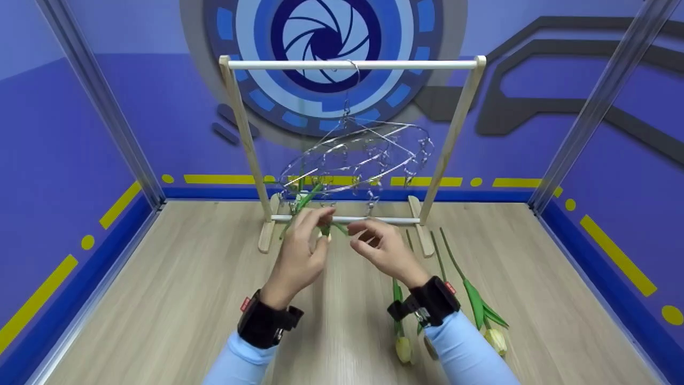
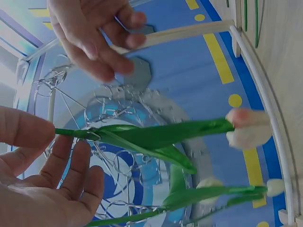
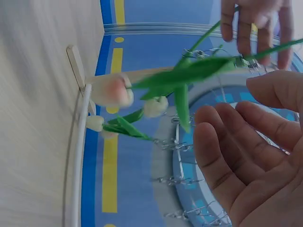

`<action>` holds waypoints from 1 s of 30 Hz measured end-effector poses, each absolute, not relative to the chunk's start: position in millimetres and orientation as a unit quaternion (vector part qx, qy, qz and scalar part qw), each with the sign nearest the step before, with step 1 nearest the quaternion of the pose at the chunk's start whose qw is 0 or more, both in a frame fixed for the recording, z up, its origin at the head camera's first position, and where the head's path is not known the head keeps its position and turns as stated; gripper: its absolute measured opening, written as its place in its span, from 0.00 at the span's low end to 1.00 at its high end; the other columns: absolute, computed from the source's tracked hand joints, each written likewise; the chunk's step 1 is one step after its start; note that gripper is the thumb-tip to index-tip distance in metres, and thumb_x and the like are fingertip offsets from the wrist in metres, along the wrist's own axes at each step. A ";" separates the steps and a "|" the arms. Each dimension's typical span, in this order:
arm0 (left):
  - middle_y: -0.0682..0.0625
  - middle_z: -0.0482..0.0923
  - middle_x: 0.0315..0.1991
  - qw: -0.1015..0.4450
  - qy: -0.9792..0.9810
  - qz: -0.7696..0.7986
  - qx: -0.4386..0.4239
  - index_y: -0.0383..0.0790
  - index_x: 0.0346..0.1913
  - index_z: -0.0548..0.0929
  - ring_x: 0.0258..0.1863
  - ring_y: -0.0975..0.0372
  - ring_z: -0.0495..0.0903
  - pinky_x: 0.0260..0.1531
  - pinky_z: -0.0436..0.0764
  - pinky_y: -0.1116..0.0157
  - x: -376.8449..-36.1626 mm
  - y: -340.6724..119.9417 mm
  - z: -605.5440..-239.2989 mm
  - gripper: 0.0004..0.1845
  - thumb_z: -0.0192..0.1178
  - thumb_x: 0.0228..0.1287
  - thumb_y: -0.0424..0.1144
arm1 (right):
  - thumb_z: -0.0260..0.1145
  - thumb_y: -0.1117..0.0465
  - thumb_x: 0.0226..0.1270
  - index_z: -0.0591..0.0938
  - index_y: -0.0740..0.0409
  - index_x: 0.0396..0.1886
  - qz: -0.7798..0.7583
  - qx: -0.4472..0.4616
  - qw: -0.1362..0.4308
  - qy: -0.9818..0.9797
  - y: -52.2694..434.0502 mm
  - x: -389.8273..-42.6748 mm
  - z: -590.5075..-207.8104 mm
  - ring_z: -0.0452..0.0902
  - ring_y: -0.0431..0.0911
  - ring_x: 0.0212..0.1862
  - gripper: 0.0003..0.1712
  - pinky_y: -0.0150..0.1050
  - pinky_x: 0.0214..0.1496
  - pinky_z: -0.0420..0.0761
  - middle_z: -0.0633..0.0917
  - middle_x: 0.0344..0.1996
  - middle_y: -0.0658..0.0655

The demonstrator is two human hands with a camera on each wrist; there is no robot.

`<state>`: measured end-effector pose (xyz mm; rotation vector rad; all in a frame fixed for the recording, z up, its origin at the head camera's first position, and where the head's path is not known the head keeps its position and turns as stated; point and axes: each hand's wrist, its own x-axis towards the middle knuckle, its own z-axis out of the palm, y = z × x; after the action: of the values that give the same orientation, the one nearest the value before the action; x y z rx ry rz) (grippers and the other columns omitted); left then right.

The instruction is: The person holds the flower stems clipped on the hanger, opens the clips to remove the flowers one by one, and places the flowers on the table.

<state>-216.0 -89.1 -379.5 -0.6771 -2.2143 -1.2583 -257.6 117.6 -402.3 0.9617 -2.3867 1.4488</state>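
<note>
The left hand (image 1: 299, 251) has the tulip stem (image 2: 75, 133) pinched between thumb and fingers right at a clip on the hanging wire clip hanger (image 1: 363, 155), while the right hand (image 1: 382, 248) hovers just beside it, fingers loosely spread and holding nothing. I'd say keep that pinch close to the clip so the thin stem doesn't bend, and let the flower head (image 2: 248, 127) hang straight down. More tulips (image 1: 483, 310) lie on the tabletop (image 1: 160, 299) just right of the wooden rack (image 1: 352, 64) the hanger hooks onto.
</note>
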 end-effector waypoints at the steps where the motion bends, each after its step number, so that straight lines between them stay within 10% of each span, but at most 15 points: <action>1: 0.42 0.78 0.53 0.249 -0.812 -0.463 -0.255 0.32 0.65 0.78 0.53 0.54 0.79 0.57 0.78 0.53 -215.6 -86.5 -379.4 0.25 0.55 0.65 0.18 | 0.66 0.66 0.73 0.84 0.63 0.58 0.484 0.328 0.098 -0.805 115.8 -257.8 -402.7 0.86 0.52 0.43 0.16 0.40 0.43 0.85 0.87 0.49 0.62; 7: 0.43 0.78 0.54 0.234 -0.802 -0.475 -0.276 0.32 0.64 0.78 0.54 0.55 0.80 0.53 0.80 0.54 -214.4 -73.8 -379.3 0.24 0.52 0.66 0.18 | 0.68 0.65 0.73 0.81 0.62 0.65 0.488 0.334 0.148 -0.793 109.4 -260.3 -404.1 0.85 0.52 0.50 0.23 0.40 0.46 0.85 0.85 0.55 0.60; 14: 0.42 0.78 0.52 0.239 -0.803 -0.483 -0.255 0.31 0.58 0.80 0.53 0.52 0.80 0.56 0.80 0.53 -219.9 -64.8 -380.9 0.16 0.56 0.70 0.24 | 0.63 0.67 0.77 0.85 0.67 0.53 0.540 0.300 0.169 -0.768 110.8 -263.1 -407.2 0.82 0.42 0.33 0.12 0.31 0.33 0.81 0.87 0.38 0.62; 30: 0.39 0.82 0.50 0.178 -0.803 -0.524 -0.223 0.29 0.59 0.83 0.44 0.53 0.82 0.44 0.82 0.59 -246.1 -53.3 -372.5 0.16 0.59 0.77 0.36 | 0.56 0.68 0.80 0.83 0.67 0.48 0.543 0.317 0.155 -0.762 126.2 -260.4 -406.8 0.73 0.39 0.29 0.10 0.31 0.32 0.75 0.83 0.30 0.58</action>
<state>-246.1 -53.3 -372.5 -0.6304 -2.2707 -1.4815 -260.4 126.2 -406.8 0.9089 -2.1817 1.5567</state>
